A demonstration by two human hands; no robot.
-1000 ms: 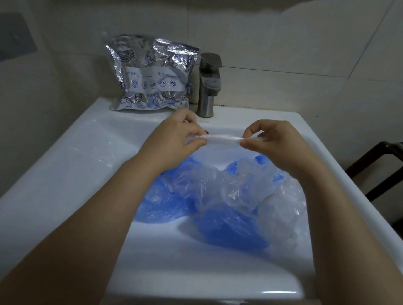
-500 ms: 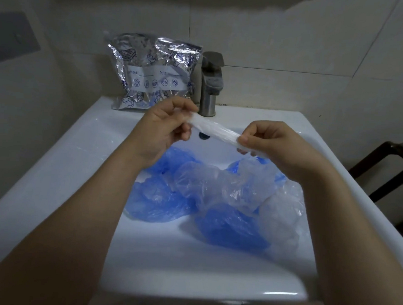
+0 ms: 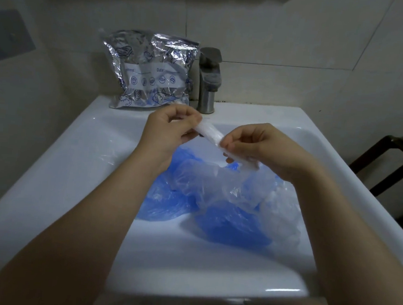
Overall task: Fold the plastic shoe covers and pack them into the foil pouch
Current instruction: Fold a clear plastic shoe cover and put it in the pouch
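White sink (image 3: 81, 168) holds a heap of blue and clear shoe covers (image 3: 216, 200). Foil pouch (image 3: 151, 71) stands at sink's back rim, left of tap (image 3: 208, 79). Above sink my left hand (image 3: 168, 131) & right hand (image 3: 262, 146) each pinch an end of a rolled clear cover (image 3: 210, 134).

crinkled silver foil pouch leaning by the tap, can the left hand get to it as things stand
Probably yes. The crinkled silver foil pouch stands just beyond the left hand, with nothing between them. But that hand grips one end of the rolled clear plastic shoe cover, so it cannot take the pouch freely.
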